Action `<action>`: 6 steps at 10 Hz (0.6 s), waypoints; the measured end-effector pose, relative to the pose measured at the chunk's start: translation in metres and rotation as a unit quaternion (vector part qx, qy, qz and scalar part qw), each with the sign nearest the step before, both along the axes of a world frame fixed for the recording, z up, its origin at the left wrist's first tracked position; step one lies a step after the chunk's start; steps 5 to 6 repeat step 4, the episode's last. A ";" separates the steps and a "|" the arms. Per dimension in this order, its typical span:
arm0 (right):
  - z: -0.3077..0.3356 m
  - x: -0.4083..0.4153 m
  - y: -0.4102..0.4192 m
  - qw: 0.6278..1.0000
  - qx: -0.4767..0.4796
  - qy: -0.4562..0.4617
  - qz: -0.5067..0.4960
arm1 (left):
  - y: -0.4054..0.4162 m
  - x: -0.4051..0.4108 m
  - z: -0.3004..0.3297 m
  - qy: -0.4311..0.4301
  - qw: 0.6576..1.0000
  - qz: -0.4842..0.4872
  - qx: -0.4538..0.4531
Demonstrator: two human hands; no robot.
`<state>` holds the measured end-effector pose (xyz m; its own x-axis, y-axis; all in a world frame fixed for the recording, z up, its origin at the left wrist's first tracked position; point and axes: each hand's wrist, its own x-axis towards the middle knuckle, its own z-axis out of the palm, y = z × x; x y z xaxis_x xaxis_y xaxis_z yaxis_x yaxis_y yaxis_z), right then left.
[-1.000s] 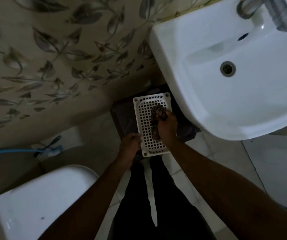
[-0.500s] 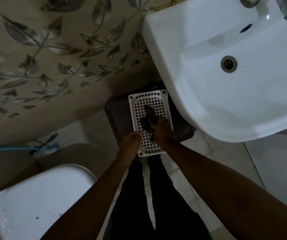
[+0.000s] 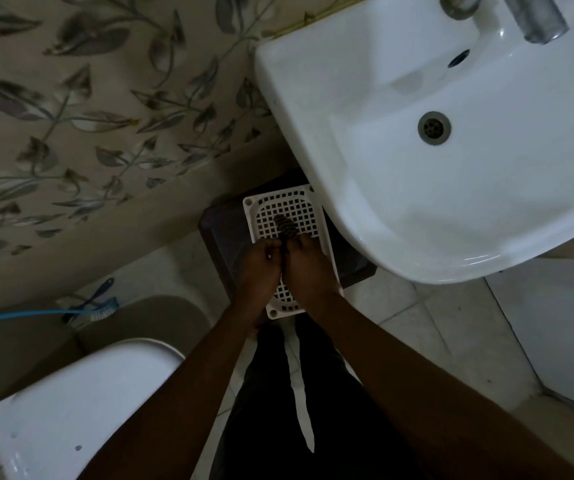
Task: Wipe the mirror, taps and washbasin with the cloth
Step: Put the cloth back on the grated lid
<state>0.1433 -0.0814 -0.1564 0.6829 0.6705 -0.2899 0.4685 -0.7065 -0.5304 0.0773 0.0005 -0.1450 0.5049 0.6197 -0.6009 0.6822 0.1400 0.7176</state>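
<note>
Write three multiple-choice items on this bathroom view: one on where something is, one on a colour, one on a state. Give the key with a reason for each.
1. Where is the white perforated tray?
A. Inside the washbasin
B. On a dark stand under the washbasin's front edge
C. On the toilet lid

2. What colour is the hose by the wall?
A. Blue
B. Red
C. Black

3. What are the hands doing?
A. Both hang free
B. Only the left hand grips the tap
C. Both hold the dark cloth over the tray

Key:
1 B, the tray rests on the dark stand, partly tucked below the washbasin.
2 A, it runs pale blue along the floor beside the brush.
3 C, left hand and right hand meet on the cloth, fingers closed.
</note>
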 end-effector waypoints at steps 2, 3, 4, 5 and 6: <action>0.018 -0.006 -0.006 1.000 0.018 0.004 0.006 | 0.004 -0.006 0.029 -0.004 0.994 -0.062 0.089; 0.043 -0.006 -0.010 0.998 0.052 0.042 -0.013 | 0.004 -0.009 0.046 -0.042 0.980 -0.116 0.155; 0.073 -0.016 -0.021 0.994 0.092 -0.043 -0.033 | -0.001 -0.014 0.074 -0.135 0.940 -0.170 0.265; 0.073 -0.016 -0.021 0.994 0.092 -0.043 -0.033 | -0.001 -0.014 0.074 -0.135 0.940 -0.170 0.265; 0.073 -0.016 -0.021 0.994 0.092 -0.043 -0.033 | -0.001 -0.014 0.074 -0.135 0.940 -0.170 0.265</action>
